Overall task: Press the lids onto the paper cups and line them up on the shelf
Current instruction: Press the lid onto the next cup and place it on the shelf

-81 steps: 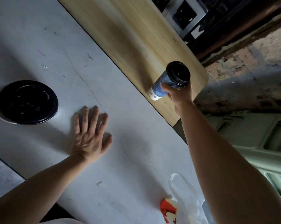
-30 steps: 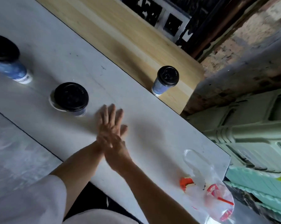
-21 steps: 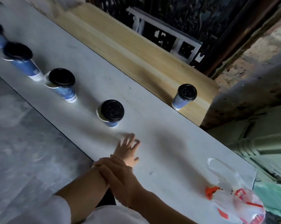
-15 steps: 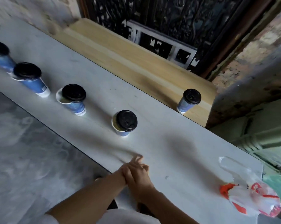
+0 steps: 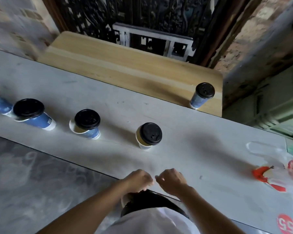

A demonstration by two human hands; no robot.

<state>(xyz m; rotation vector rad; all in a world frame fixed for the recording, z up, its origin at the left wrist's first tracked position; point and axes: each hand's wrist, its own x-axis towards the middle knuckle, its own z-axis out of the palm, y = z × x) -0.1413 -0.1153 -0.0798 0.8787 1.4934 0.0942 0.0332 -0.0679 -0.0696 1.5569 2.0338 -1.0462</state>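
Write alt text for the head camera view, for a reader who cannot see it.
One lidded blue paper cup stands on the wooden shelf, while four more cups with black lids sit in a row on the white table. The person's left hand and right hand, both curled, are at the table's near edge.

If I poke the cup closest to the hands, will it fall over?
Probably, if poked up high: the paper cup is narrower at its base than at its rim, and it is likely light. Its black lid sits off-centre with the rim showing, so it looks unpressed and may slide off.
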